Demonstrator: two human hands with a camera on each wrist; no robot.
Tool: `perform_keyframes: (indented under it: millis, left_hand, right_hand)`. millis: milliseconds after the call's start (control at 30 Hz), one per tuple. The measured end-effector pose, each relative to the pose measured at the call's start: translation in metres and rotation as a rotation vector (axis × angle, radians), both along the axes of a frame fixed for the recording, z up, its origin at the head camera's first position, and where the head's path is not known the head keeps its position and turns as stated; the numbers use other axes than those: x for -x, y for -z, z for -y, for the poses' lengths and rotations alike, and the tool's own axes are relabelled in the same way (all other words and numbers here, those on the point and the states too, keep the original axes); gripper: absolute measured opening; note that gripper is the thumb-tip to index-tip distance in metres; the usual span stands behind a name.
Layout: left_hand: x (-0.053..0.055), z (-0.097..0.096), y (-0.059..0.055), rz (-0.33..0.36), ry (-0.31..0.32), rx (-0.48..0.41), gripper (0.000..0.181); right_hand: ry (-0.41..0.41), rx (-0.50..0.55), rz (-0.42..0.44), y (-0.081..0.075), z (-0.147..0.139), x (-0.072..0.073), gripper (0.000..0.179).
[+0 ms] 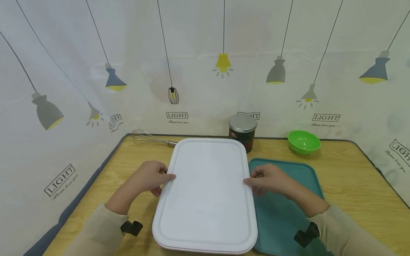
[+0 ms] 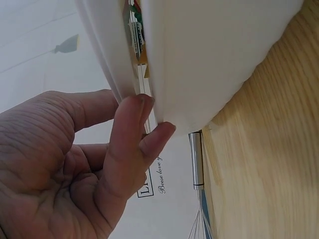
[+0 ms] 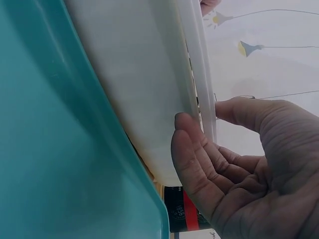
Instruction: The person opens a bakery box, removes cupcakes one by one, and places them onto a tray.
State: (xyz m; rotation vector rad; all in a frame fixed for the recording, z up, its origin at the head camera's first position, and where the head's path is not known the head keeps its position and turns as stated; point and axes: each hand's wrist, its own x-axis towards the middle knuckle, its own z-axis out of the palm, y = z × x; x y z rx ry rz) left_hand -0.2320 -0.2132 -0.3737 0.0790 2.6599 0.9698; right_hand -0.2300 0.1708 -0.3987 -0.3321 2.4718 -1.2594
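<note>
A white rectangular lid (image 1: 207, 195) covers a white plastic box (image 2: 214, 55) in front of me. My left hand (image 1: 152, 177) pinches the lid's left edge, thumb on top and fingers beneath the rim. On the opposite side my right hand (image 1: 266, 178) holds the right edge, its thumb on the lid and its other fingers against the box's side. A narrow gap between lid and box shows in both wrist views. Through it, in the left wrist view, a bit of colourful printed packaging (image 2: 135, 30) can be seen; the other contents are hidden.
Right of the box lies a teal tray (image 1: 286, 215), close against it. Behind stand a dark can (image 1: 242, 132) with a silver lid and a green bowl (image 1: 303, 141). A wire whisk (image 1: 147, 137) lies at the back left of the wooden table (image 1: 360, 198), near the wall covering.
</note>
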Motion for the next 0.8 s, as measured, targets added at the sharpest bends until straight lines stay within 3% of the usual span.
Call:
perform_keyframes:
  millis: [367, 567, 800]
  left_hand:
    - [-0.006, 0.003, -0.001, -0.041, -0.021, -0.064, 0.035]
    - [-0.005, 0.011, -0.006, -0.111, -0.006, -0.028, 0.034]
    - [-0.005, 0.031, -0.026, -0.134, 0.019, -0.002, 0.035]
  right_hand:
    - [0.032, 0.003, -0.002, -0.002, 0.001, -0.002, 0.032]
    - [0.103, 0.092, -0.039, -0.010, 0.009, -0.003, 0.036]
    - [0.096, 0.193, -0.014, -0.021, 0.028, 0.001, 0.036]
